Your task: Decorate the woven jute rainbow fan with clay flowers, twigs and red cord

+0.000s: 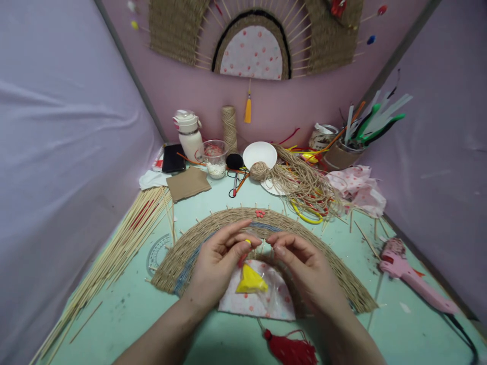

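My left hand (222, 256) is closed in a pinch, with a small yellow bit of what looks like modelling clay (248, 242) at the thumb tip. Close beside it, my right hand (304, 261) has thumb and fingertips pressed together; what they hold, if anything, is too small to make out. Both hands hover over a woven twine fan (216, 223) with blue bands and a cluster of pink dots (260, 213) near its top edge. Below them, a yellow lump (251, 280) in clear plastic lies on the fan's spotted cloth centre (258, 306). A red tassel (291, 349) hangs toward me.
Thin wooden sticks (125, 238) lie left, near a protractor (155, 253) and cardboard (188, 183). A pink glue gun (414, 281) rests right. Behind stand a white bottle (190, 139), a plastic cup (215, 159), a twine spool (229, 126), tangled twine (304, 177) and a tool pot (342, 154).
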